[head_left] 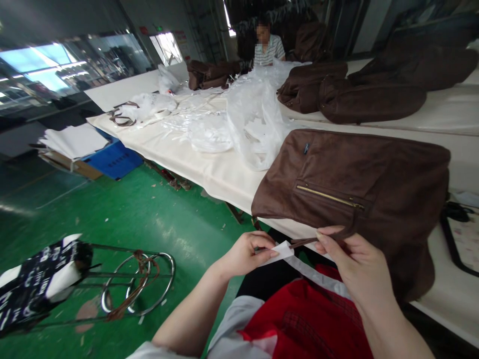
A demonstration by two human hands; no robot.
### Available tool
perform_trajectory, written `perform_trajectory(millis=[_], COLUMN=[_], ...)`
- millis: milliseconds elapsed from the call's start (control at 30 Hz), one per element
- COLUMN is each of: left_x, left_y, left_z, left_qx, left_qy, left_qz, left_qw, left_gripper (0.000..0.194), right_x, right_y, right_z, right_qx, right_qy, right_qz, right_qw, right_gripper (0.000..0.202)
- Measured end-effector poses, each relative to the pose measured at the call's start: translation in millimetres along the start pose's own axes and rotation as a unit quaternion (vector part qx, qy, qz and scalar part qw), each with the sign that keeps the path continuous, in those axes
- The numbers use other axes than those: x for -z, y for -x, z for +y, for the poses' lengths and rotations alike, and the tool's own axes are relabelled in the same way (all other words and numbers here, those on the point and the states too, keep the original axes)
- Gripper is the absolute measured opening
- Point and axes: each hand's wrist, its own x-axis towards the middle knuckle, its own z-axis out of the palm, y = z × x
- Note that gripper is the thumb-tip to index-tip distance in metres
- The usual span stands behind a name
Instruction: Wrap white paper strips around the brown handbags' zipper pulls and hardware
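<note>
A brown bag (385, 164) with a brass zipper (329, 196) lies at the front edge of the white table. Before it, my left hand (251, 253) pinches a white strip (283, 250) between thumb and fingers. My right hand (354, 254) is closed on a thin brown strap (304, 241), which runs from the white strip to my right fingertips. The strap's far end is hidden by my right hand, which is against the bag's lower edge.
Clear plastic bags (254, 119) lie on the white table (209, 172). More brown bags (374, 99) are behind. A person (267, 50) is at the far side. A blue box (119, 157) and a metal-framed stool (138, 284) are on the green floor at left.
</note>
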Motion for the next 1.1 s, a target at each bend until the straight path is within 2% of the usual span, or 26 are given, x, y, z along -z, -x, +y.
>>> perform_trajectory(millis=[100,300,400,567,667,800,900,1000,1100], left_x=[-3.9,-14.0,-16.6,-15.2,-16.6,-24.9,-29.0,-27.2,-24.4], left_y=[-2,-5,-7,-10,-17,-30,-39,-48,-56], left_z=[-1,-8,-10,-9,-4,1,0,-1,1], left_qx=[0.008,0.067,0.070,0.046,0.038,0.067,0.092,0.096,0.090], left_qy=[0.012,0.057,0.079,0.079,0.090,0.152,0.195,0.165,0.100], left_qz=[0.004,0.056,0.063,0.053,0.048,0.045,0.048,0.058,0.049], left_qw=[1.000,0.995,0.992,0.994,0.994,0.985,0.975,0.980,0.990], left_gripper=[0.026,0.033,0.035,0.032,0.029,0.033,0.035,0.035,0.036], right_x=[0,1,3,7,3,0,10,30,45], right_y=[1,3,2,-4,-9,-17,-24,-29,-35], right_z=[2,0,3,14,19,24,21,10,3], right_qx=[0.021,0.029,0.001,-0.084,-0.098,-0.046,0.005,0.050,0.098], right_qy=[-0.009,-0.060,-0.085,-0.093,-0.082,-0.008,0.111,0.258,0.313], right_qz=[-0.005,-0.037,-0.056,-0.081,-0.105,-0.146,-0.146,-0.091,-0.015], right_qw=[1.000,0.997,0.995,0.989,0.986,0.988,0.983,0.961,0.945], right_gripper=[0.031,0.026,0.025,0.034,0.035,0.027,0.023,0.024,0.021])
